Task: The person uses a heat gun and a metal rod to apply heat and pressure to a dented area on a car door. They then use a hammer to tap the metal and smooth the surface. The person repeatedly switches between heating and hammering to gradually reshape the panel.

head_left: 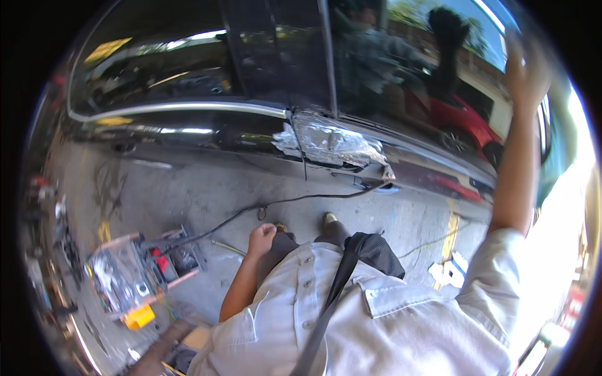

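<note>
Raised at the far right, my right hand (530,74) is beside the dark side window (401,69) of a black car; motion smears its fingers. My left hand (262,238) hangs low in front of my body with its fingers curled in; anything inside them is hidden. Along the car's side, below the windows, lies a ragged silver patch (335,141) with torn edges. From that patch's right end a black cable (301,197) droops left toward an open tool case on the floor. The cable passes ahead of my left hand without touching it.
An open tool case (179,257) stands on the concrete floor at left, beside a tray of metal parts (116,282) and a yellow object (139,317). White scraps (449,272) lie on the floor at right. A blurred brown shape (164,351) is at lower left.
</note>
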Demonstrator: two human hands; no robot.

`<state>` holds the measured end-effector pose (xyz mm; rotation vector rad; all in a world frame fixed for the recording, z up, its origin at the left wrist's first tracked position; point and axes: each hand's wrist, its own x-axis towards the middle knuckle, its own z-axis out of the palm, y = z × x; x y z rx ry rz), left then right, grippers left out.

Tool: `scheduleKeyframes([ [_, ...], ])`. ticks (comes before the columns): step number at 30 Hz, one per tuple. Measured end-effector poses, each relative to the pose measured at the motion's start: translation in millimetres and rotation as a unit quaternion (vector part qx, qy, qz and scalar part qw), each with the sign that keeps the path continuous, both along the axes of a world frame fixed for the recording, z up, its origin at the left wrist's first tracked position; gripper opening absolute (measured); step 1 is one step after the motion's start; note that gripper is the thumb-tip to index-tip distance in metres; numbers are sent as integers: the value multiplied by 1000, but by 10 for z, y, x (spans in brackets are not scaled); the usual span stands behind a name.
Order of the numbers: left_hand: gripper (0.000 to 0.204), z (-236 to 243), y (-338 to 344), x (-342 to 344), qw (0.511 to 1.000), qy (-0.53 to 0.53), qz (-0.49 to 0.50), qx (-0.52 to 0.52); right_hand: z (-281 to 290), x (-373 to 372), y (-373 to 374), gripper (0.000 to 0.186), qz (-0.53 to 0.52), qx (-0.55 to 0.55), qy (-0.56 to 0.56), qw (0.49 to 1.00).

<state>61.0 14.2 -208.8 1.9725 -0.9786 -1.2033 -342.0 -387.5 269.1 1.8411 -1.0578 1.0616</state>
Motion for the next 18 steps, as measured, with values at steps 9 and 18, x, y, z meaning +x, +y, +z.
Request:
scheduleKeyframes([
  [9, 26, 91, -395, 409, 962, -39, -270, 23, -3640, 342, 2015, 57, -75, 548, -675, 489],
  [18, 26, 134, -834, 185, 967, -38, -252, 25, -3822, 677, 1897, 57, 88, 567, -692, 438],
])
